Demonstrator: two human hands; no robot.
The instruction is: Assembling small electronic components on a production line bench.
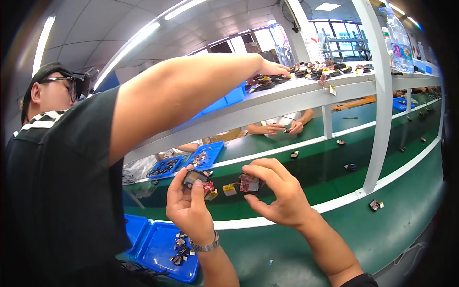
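Between its thumb and fingers my left hand (195, 215) holds a small black electronic device housing (195, 177). A red circuit board (207, 186) and a yellow battery pouch stick out from that housing's right side. My right hand (283, 198) grips a second black device (249, 183), its circuit board exposed, between thumb and fingertips. A yellow battery (229, 190) hangs from this one on red wires, in the gap between my hands. Both devices are held up above the green belt, apart from each other.
Below my left wrist is a blue tray (155, 246) with loose device parts. More units lie on the green belt (306, 239) and the upper shelf (306, 91). A co-worker's arm (191, 91) stretches across at left toward the shelf pile. A white post (378, 110) stands right. Another person's hands (287, 127) work opposite.
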